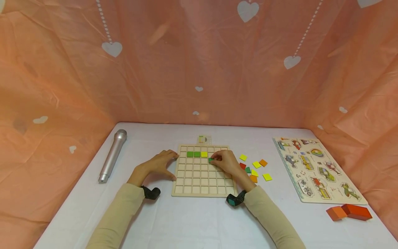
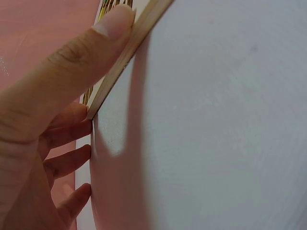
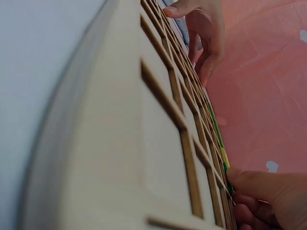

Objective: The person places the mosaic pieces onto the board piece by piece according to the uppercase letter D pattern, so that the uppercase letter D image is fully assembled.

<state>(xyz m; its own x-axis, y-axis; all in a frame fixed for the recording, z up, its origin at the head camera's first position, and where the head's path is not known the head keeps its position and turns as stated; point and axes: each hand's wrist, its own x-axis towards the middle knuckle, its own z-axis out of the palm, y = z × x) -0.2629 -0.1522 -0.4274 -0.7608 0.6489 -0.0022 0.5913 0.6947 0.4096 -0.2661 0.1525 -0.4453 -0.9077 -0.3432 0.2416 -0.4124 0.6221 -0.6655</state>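
Note:
A wooden grid board [image 1: 199,180] lies flat on the white table. Two green tiles [image 1: 193,154] and a yellow tile [image 1: 204,154] sit in its second row. My right hand [image 1: 224,162] is over the board's upper right part and pinches a green tile [image 1: 210,160] at a cell in the third row. My left hand [image 1: 160,162] lies against the board's left edge [image 2: 125,53], thumb along the side and fingertips at the top left corner. In the right wrist view the board [image 3: 158,124] fills the frame and the left hand [image 3: 204,28] shows at its far side.
Loose yellow, orange, red and green tiles [image 1: 255,167] lie right of the board. A vehicle peg puzzle [image 1: 317,169] sits at far right, orange blocks [image 1: 349,211] near the front right corner. A silver microphone [image 1: 112,155] lies at left. Pink curtains enclose the table.

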